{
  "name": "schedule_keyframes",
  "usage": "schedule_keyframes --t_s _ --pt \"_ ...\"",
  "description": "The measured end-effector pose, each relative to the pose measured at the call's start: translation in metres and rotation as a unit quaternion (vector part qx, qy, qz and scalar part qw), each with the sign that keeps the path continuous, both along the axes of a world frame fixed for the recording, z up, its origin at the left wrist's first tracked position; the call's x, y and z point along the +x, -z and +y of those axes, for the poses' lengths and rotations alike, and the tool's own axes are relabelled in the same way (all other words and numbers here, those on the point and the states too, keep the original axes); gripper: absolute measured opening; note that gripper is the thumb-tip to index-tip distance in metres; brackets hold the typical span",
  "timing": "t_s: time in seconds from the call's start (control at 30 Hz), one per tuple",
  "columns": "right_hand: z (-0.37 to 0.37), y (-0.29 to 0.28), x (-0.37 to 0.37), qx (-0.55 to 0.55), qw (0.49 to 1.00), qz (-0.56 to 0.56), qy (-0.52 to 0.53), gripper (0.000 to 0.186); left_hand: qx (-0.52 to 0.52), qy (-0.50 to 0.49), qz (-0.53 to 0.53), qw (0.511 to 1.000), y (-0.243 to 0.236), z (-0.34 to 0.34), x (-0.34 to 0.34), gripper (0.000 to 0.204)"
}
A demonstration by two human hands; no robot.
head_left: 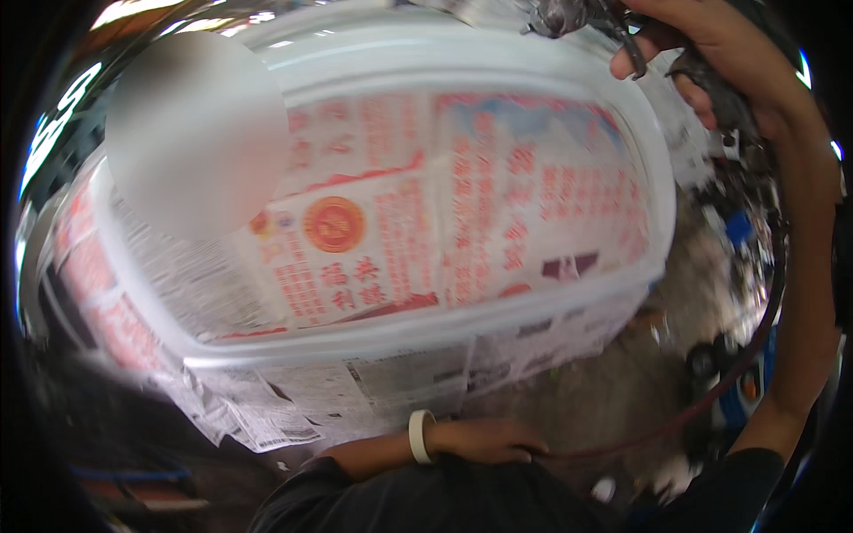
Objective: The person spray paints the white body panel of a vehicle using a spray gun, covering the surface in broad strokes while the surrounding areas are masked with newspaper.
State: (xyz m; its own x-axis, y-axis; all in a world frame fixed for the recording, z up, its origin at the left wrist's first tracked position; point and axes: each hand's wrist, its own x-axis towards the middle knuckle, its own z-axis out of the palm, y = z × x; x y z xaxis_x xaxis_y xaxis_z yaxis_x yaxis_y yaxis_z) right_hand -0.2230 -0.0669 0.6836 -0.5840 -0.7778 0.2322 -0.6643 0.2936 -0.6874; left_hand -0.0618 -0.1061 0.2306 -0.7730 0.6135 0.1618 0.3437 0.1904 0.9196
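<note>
My right hand (702,53) is raised at the top right, shut on the grip of a dark metal spray gun (569,16) whose nozzle points left over the far edge of a big white rounded panel (400,333). Red-printed newspaper (426,204) covers the panel's inner face. A dark reddish hose (711,391) hangs from the gun's side and curves down to the lower middle. My left hand (489,440), with a white wristband (418,437), lies flat against my dark shirt at the bottom centre and holds nothing.
More newspaper sheets (267,417) hang below the panel's near edge and lie on the floor. Cluttered dark and blue objects (737,231) stand on the ground at the right. Bare concrete floor (613,382) shows between panel and clutter.
</note>
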Motion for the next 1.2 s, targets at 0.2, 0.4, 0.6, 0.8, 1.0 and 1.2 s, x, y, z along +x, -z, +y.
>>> schedule_keyframes --t_s 0.2,0.4,0.6,0.8,1.0,1.2 --pt "0.115 0.085 -0.007 0.127 0.939 -0.103 0.303 0.042 -0.021 0.027 -0.106 0.994 0.078 -0.01 -0.017 0.043" --pt "0.222 0.234 -0.006 0.16 0.918 -0.185 0.313 0.061 -0.049 -0.119 -0.377 0.917 0.231 -0.074 0.037 0.043" --pt "0.211 0.401 0.035 0.117 0.9 -0.32 0.271 0.055 -0.156 -0.161 -0.459 0.86 0.357 -0.12 0.137 0.036" --pt "0.172 0.533 0.059 0.124 0.908 -0.379 0.129 0.055 -0.23 -0.237 -0.479 0.813 0.467 -0.108 0.242 0.035" --pt "0.158 0.641 0.069 0.203 0.9 -0.381 -0.051 0.054 -0.277 -0.473 -0.543 0.636 0.506 -0.052 0.279 0.069" --pt "0.206 0.771 0.045 0.285 0.886 -0.305 -0.202 0.058 -0.201 -0.6 -0.573 0.52 0.569 0.016 0.289 0.091"
